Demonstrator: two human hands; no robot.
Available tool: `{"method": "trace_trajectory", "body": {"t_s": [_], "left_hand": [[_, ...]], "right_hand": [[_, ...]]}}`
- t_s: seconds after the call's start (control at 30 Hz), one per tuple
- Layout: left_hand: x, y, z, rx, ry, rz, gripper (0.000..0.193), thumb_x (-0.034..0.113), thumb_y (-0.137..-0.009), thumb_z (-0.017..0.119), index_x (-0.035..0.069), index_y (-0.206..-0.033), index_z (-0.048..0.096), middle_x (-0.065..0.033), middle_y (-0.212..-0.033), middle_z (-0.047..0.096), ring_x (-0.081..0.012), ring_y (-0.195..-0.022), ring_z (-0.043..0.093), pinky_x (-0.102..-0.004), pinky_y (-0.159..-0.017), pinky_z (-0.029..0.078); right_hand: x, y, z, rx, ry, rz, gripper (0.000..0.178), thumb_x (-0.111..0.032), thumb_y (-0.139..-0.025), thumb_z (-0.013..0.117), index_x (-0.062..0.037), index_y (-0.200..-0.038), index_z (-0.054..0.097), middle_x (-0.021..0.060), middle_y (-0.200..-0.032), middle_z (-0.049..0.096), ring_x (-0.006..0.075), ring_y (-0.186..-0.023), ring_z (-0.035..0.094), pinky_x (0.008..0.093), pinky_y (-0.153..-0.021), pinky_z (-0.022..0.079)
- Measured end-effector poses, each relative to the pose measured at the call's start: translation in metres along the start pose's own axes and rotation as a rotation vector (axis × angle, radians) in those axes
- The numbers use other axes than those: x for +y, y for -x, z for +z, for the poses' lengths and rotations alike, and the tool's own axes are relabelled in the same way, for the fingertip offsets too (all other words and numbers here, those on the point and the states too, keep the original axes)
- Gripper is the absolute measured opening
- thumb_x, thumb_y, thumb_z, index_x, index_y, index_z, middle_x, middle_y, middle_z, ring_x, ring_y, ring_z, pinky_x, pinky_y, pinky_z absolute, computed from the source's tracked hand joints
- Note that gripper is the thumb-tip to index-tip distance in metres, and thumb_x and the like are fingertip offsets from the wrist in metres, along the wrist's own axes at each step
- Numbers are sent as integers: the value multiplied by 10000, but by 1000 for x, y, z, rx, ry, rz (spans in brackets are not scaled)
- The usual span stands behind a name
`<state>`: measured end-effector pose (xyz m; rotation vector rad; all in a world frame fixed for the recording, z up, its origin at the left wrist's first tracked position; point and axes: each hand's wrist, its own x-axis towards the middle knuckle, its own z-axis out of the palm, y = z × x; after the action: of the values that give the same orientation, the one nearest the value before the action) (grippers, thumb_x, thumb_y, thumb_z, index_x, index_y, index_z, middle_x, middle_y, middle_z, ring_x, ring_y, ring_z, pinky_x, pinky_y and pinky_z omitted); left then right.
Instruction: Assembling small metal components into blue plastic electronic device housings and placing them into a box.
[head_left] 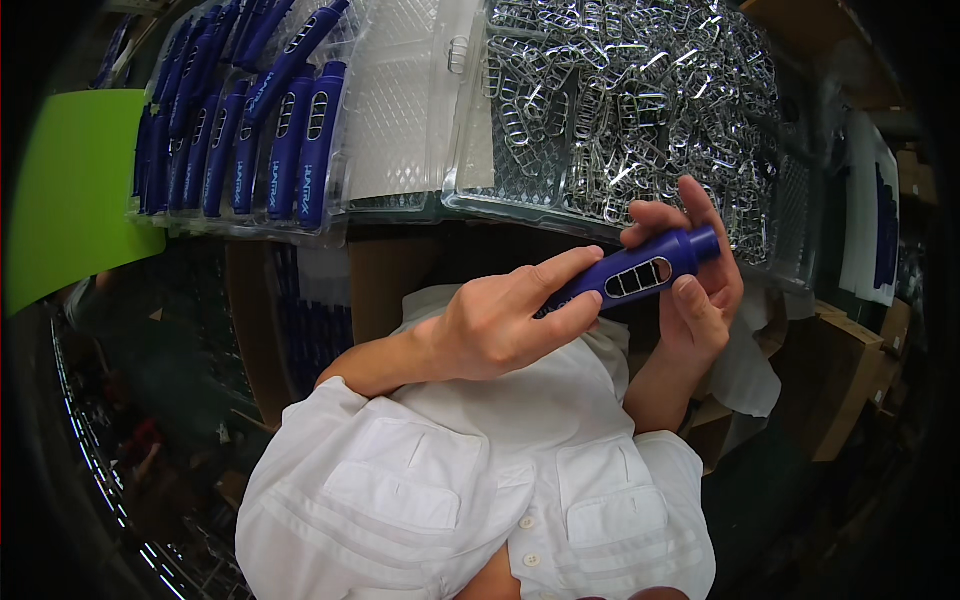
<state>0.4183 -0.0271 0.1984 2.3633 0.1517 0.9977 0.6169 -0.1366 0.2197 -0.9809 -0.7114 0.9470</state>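
A dark blue plastic tube-shaped housing (590,285) lies slantwise between my hands in front of my chest, its narrow necked end to the upper right. A silver oval frame with dark windows (639,279) sits in its side. My left hand (500,318) pinches the wider end between thumb and fingers. Around the necked end curls my right hand (705,285), thumb in front and other fingers behind, partly hidden. Beyond it, a heap of shiny silver oval frames (650,100) fills a clear tray.
At the far left, a clear plastic tray (335,225) holds several similar blue housings (318,140). Between the trays lies a textured clear lid (400,110) with one loose frame. A bright green panel (80,200) stands left. Cardboard boxes (845,375) are at right; more blue parts (315,330) sit below the table edge.
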Motion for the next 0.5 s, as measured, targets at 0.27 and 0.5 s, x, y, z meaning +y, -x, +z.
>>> {"method": "trace_trajectory", "body": {"t_s": [0.27,0.5], "left_hand": [[-2,1,3,23,-127,93,292,31,-797,752,82,-1080,700,-257,-1229,686,-137,-633,676,-227,-493,537],[1,-3,-8,-73,-153,81,391,125,-829,854,47,-1164,667,-306,-1229,671,-276,-809,757,-297,-619,623]], "right_hand": [[1,0,-3,-33,-15,-7,881,-255,-881,734,104,-1568,316,351,-1316,617,331,-1139,676,449,-1015,533],[7,-5,-5,-80,-47,-28,867,-235,-895,712,101,-1578,296,358,-1333,605,338,-1141,673,456,-1020,529]]}}
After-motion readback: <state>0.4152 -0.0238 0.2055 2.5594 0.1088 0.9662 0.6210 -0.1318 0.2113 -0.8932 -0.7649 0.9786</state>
